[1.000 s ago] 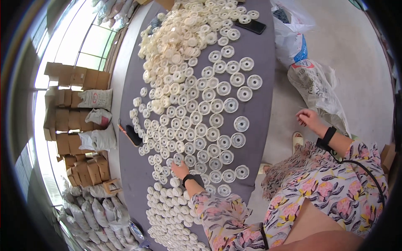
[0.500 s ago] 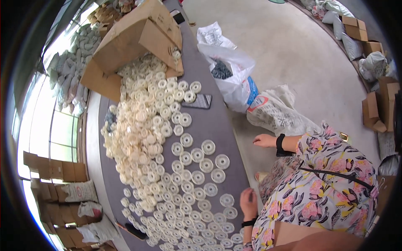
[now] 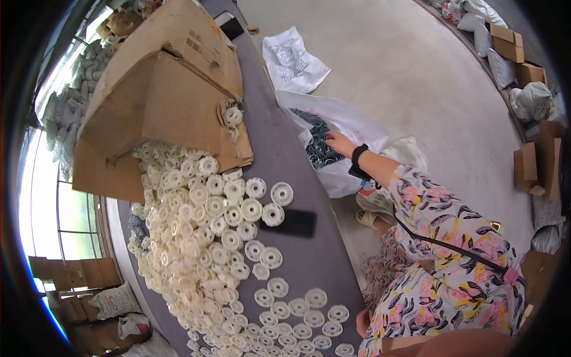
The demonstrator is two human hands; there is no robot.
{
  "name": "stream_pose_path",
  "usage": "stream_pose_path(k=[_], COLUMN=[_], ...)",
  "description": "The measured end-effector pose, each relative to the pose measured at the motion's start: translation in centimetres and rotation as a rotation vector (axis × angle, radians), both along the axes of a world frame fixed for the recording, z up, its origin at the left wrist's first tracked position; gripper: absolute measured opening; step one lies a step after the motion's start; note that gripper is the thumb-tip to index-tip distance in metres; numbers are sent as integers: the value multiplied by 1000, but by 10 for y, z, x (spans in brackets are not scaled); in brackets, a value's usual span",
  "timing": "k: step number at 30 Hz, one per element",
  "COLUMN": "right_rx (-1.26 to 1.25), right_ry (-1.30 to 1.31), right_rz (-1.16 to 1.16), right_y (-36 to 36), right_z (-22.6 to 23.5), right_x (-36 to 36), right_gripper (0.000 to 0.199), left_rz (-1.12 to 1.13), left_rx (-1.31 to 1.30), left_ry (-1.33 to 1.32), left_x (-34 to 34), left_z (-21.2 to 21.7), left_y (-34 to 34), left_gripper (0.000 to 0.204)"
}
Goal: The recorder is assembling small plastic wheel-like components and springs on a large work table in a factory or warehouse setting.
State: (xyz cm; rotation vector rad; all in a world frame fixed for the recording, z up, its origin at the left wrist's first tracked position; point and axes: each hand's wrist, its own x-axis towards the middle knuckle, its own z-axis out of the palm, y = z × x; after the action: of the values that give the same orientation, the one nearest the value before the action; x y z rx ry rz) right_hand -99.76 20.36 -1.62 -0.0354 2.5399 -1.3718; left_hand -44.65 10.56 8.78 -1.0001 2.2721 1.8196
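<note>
My right hand [image 3: 340, 143], with a black band on its wrist, reaches into an open white plastic bag [image 3: 357, 128] beside the table and rests on the dark rings [image 3: 318, 149] inside; whether it grips any is unclear. My left hand [image 3: 362, 322] shows only partly under the floral sleeve, at the table's near edge next to flat cream discs [image 3: 300, 306]. A large heap of cream plastic discs [image 3: 196, 238] covers the grey table [image 3: 297, 172], spilling from a cardboard box [image 3: 160, 101] tipped on its side.
A black phone [image 3: 294, 223] lies on the table next to the discs. A crumpled white bag [image 3: 294, 59] lies on the concrete floor. Cardboard boxes [image 3: 535, 163] and sacks line the right wall; more boxes [image 3: 77, 273] and sacks stand at the left.
The view has swung along the table toward the cardboard box. My right hand has gone from hovering beside the bags into the white bag; my left hand has drawn back to the table edge.
</note>
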Motion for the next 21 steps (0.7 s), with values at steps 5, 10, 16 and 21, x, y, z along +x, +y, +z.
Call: stream_pose_path(k=[5,10,16,21], right_rx=[114,563,418,324], right_ry=[-261,-330,-262,-230], right_rz=[145,182,165,138], right_y=[-35,-80,-69,-17], right_z=[-84,-101,-106,-175], right_x=[-70,-33,-17,-46], right_gripper=[77,94,92,90], left_rz=[91,198,267,272], left_rx=[62,115,214,294], left_ry=[-112,-240,-260,-256], left_x=[-56,-70,-96,-109], left_z=[-8,0,11,32], left_y=[-2,-8,6,10], left_gripper=[13,13,13,12])
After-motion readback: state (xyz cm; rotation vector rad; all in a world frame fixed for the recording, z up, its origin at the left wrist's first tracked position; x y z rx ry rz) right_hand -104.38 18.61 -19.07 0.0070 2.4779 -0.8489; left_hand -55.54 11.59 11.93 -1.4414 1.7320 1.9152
